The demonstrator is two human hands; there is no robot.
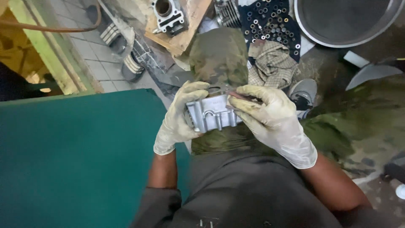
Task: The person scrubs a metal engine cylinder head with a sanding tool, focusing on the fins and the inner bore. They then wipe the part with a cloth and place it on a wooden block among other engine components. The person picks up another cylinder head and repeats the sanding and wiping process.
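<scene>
Both gloved hands are closed round a grey cast-metal engine part (213,113), held above the lap: the left hand (179,116) is wrapped about its left end, seemingly to steady it, while the right hand (270,116) grips the right end, a thin dark tool (244,98) pinched against its upper edge. Ribs and bosses are seen on the casting's face.

Dim, flat daylight, brightest top left over the tiled floor (90,46); lower frame and right side sit in shade. Pale gloves (274,120) and the metal casting (213,114) read slightly overexposed and soft, mild motion blur. Wide-angle stretch at the edges, corners smeared.
</scene>
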